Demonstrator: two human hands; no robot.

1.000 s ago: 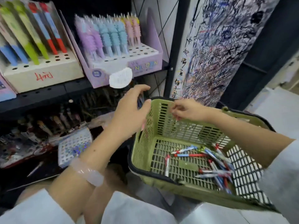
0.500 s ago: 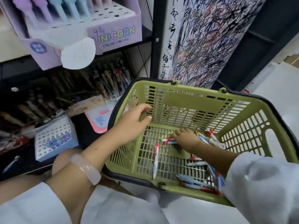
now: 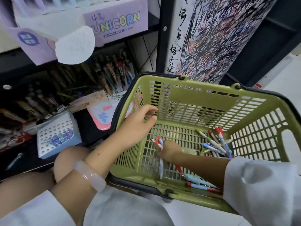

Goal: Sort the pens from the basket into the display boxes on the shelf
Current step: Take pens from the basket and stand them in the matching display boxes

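Pens are being gathered from the basket (image 3: 187, 101).

Two or three red-and-blue pens (image 3: 160, 145) are pinched, it seems, by the right hand (image 3: 169, 150) low on the basket floor, though its fingers are partly hidden. The left hand (image 3: 138, 126) is held with fingers relaxed over the near wall, gripping nothing. More loose pens (image 3: 215, 144) lie just beside the right hand. Next, the pinched pens should be lifted out and carried to the shelf's display boxes (image 3: 118, 28).

The green basket (image 3: 192, 95) is open at the top, so a hand can reach in from above. Its left half has bare floor, partly taken up by the left hand (image 3: 138, 126) near the left wall and the right hand (image 3: 169, 150) low in the middle. Loose pens (image 3: 215, 144) crowd the right corner. Above the left side, the purple display box (image 3: 117, 22) and its white paper tag (image 3: 75, 46) overhang the dark shelf (image 3: 16, 59).
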